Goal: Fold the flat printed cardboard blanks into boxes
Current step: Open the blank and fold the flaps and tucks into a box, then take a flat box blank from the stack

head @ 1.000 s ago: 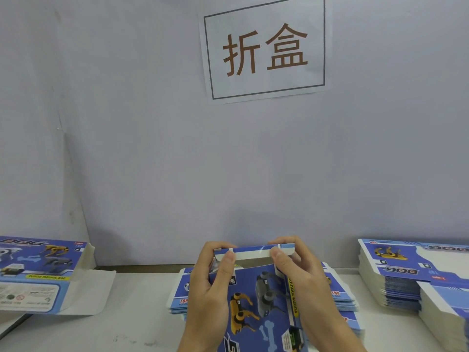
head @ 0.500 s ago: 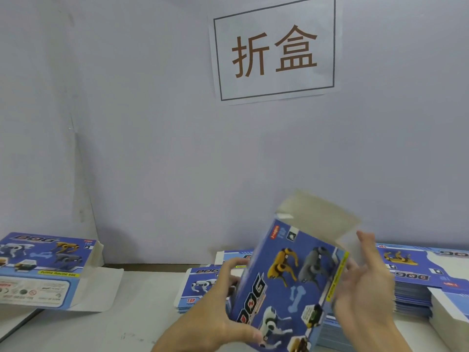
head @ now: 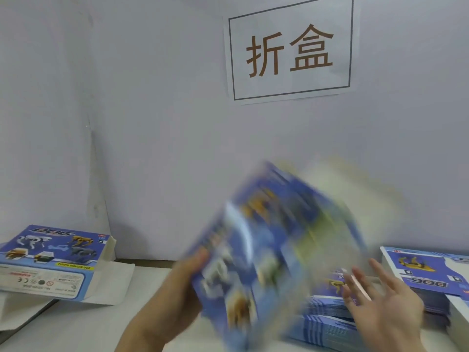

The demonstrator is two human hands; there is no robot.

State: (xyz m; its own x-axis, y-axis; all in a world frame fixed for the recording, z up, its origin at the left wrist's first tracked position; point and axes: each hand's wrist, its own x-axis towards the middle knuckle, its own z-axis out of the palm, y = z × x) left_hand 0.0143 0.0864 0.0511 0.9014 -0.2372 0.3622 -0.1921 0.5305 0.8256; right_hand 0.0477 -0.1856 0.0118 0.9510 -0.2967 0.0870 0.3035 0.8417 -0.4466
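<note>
A blue printed box point(head: 274, 250), blurred by motion, is tilted in the air above the table, its pale end flap open at the upper right. My left hand point(head: 177, 295) grips its lower left edge. Beside the box's right side, my right hand point(head: 385, 308) is spread with straight fingers and holds nothing. A stack of flat blue blanks point(head: 327, 318) lies under and behind the box.
A folded blue dog-print box point(head: 50, 260) with an open flap lies at the left on the white table point(head: 83, 326). Another stack of flat blanks point(head: 426, 273) sits at the right. A paper sign point(head: 289, 49) hangs on the grey wall behind.
The box went from being pressed at its top edge by both hands to lifted and swung leftward in my left hand. My right hand let go and opened.
</note>
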